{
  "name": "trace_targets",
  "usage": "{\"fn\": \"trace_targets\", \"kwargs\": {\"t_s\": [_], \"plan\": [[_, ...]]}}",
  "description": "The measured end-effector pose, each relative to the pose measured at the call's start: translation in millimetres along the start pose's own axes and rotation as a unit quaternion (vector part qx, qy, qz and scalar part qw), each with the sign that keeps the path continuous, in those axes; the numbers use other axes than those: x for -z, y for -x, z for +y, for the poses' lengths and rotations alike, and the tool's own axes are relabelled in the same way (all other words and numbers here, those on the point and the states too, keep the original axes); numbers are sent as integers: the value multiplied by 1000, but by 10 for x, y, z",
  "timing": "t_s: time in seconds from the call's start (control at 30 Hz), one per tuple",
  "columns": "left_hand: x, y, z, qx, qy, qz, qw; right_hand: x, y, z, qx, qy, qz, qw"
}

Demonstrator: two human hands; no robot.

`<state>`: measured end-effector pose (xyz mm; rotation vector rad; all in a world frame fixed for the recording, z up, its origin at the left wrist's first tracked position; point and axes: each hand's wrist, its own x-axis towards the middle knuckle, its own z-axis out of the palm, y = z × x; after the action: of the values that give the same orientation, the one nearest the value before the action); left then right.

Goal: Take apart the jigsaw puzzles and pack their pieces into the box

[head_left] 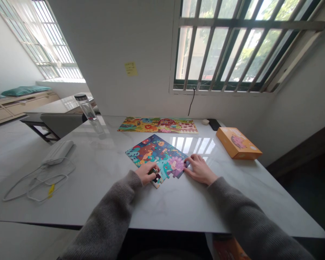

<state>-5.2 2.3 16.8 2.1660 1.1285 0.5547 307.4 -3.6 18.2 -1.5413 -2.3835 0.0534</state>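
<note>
A colourful jigsaw puzzle (151, 151) with animal pictures lies at an angle on the white marbled table, its near edge uneven with gaps. At its near left side, my left hand (146, 172) is closed, thumb and fingers around a dark puzzle piece (157, 174). My right hand (199, 169) rests at the right corner, thumb and forefinger pinching a dark blue piece (186, 164) beside the purple animal. Whether either piece is locked into its neighbours cannot be made out.
Behind lies a long finished puzzle strip (157, 125). An orange box (238, 143) and black phone (213, 124) are at the right. To the left are a glass bottle (87, 108) and a white power strip (59, 151) with its looped cable. A yellow note (131, 68) hangs on the wall.
</note>
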Motion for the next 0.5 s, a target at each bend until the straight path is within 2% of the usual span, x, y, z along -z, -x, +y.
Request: {"fn": "trace_targets", "kwargs": {"t_s": [0.1, 0.17, 0.23, 0.3, 0.4, 0.5], "plan": [[31, 140, 70, 71, -46, 27, 996, 102, 230, -165, 4, 6, -26, 1000], [34, 217, 125, 139, -89, 68, 984, 150, 364, -297, -4, 12, -40, 999], [25, 264, 147, 180, -120, 105, 971, 174, 488, -446, -6, 21, -45, 999], [7, 276, 116, 168, -121, 122, 971, 174, 602, -596, 1, 38, -40, 998], [-15, 229, 9, 98, -91, 131, 982, 157, 727, -774, 22, 73, -24, 997], [-9, 140, -64, 60, -57, 127, 988, 163, 735, -864, 31, 100, -21, 994]]}}
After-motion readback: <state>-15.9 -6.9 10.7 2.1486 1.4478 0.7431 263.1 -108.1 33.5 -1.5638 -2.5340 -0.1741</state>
